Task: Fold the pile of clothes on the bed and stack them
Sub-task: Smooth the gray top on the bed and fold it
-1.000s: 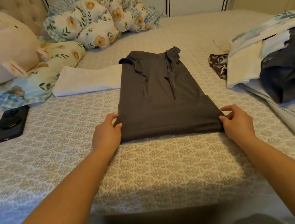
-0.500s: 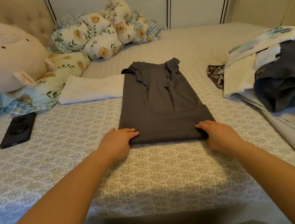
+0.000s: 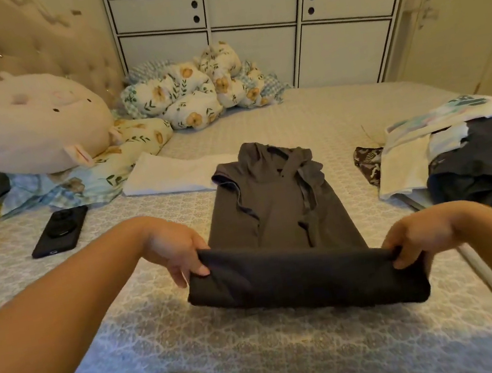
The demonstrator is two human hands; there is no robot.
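Patterned bed cover (image 3: pixel 265 346) carries a grey shirt (image 3: pixel 278 213) at centre, collar end flat. Left hand (image 3: pixel 177 250) and right hand (image 3: pixel 415 236) each pinch a corner of its folded lower hem, lifted clear. Unfolded clothes pile (image 3: pixel 461 156) lies right; black phone (image 3: pixel 60 230) left

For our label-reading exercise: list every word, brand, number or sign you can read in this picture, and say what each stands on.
None can be read.
The white garment on the pile at the right carries a dark teal print, too blurred to read.
The black phone shows no legible brand.
The grey shirt shows no lettering.
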